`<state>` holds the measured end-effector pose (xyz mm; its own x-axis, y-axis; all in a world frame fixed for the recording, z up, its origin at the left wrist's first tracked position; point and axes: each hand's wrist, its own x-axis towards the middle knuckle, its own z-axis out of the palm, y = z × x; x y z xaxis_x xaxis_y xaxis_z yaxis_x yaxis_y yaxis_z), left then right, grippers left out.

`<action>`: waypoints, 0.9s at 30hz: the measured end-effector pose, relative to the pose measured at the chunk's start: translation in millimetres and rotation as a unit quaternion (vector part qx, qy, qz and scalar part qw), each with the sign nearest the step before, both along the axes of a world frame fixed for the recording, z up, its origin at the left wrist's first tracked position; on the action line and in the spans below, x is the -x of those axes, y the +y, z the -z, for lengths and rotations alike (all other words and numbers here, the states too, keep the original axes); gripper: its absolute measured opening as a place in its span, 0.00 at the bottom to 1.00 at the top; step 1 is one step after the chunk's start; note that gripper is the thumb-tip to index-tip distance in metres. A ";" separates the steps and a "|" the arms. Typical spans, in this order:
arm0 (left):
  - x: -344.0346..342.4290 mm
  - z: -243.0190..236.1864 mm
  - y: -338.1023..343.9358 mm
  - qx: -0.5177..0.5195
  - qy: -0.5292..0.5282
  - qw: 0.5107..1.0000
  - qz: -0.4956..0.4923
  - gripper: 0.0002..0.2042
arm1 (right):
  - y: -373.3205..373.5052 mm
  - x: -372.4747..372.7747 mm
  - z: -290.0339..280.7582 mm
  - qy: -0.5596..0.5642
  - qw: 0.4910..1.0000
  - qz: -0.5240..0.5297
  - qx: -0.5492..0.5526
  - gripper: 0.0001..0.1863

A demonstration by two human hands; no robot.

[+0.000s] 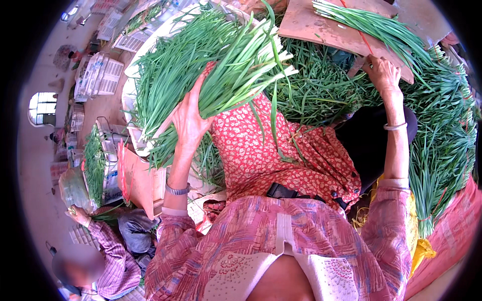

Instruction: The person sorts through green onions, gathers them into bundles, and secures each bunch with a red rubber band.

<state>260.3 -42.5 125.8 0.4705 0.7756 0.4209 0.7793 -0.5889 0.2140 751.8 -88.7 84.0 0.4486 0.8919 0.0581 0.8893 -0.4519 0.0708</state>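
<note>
My left hand (193,113) grips a large bunch of long green leafy stalks (231,65) with pale stems, held over my lap and a white tub (134,65). Red-and-white floral cloth (251,145) covers my lap. At upper right, my right hand (382,75) has its fingers closed on a thin red string (364,39) beside a wooden board (309,22). A smaller bundle of the same greens (371,25) lies across that board.
Heaped and tied greens (437,130) fill the right side, above pink sacking (447,231) and yellow plastic (422,251). At left stand newspaper stacks (103,75) and a cardboard piece (140,178) with red ties. A co-worker (118,266) sits at lower left.
</note>
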 end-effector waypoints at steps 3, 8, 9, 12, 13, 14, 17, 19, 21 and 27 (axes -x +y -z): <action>-4.1 -0.3 -4.5 0.009 0.027 0.999 -0.015 0.50 | 1.0 56.8 -31.2 0.075 0.957 -0.151 -0.236 0.24; -3.2 -1.2 -9.9 -0.006 0.092 0.995 -0.032 0.49 | 32.2 173.5 -63.2 0.159 0.926 -0.254 -0.231 0.27; -4.6 -3.2 -10.3 -0.012 0.096 0.995 -0.031 0.50 | 39.4 180.9 -55.1 0.146 0.927 -0.252 -0.235 0.26; -7.2 -5.1 -9.3 -0.012 0.093 0.995 -0.029 0.50 | 50.5 166.0 -25.3 0.184 0.901 -0.263 -0.293 0.21; -5.0 -4.0 -10.1 -0.005 0.089 0.996 -0.031 0.50 | 49.5 154.5 -17.8 0.148 0.886 -0.283 -0.336 0.17; -2.5 -1.7 -10.0 -0.003 0.089 0.995 -0.033 0.50 | 45.0 138.4 -11.4 0.153 0.914 -0.254 -0.277 0.16; -4.2 5.1 -5.8 -0.016 0.068 0.998 -0.012 0.50 | 31.8 62.5 17.2 0.084 0.963 -0.155 -0.202 0.16; -2.4 4.8 -6.6 0.009 0.063 0.998 -0.026 0.50 | 16.8 29.8 18.2 0.059 0.994 -0.073 -0.060 0.17; -5.4 3.9 -7.3 0.006 0.058 0.998 -0.023 0.49 | 6.0 13.3 20.5 0.004 0.999 -0.052 -0.003 0.18; 1.3 5.5 -9.7 -0.020 0.070 0.997 -0.016 0.47 | 23.1 110.9 -51.7 0.130 0.911 -0.259 -0.293 0.16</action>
<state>259.1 -52.2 120.2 0.5022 0.7748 0.3841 0.8182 -0.5695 0.0790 640.9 -65.6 135.7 0.0425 0.8378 0.5443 0.9459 0.1416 -0.2919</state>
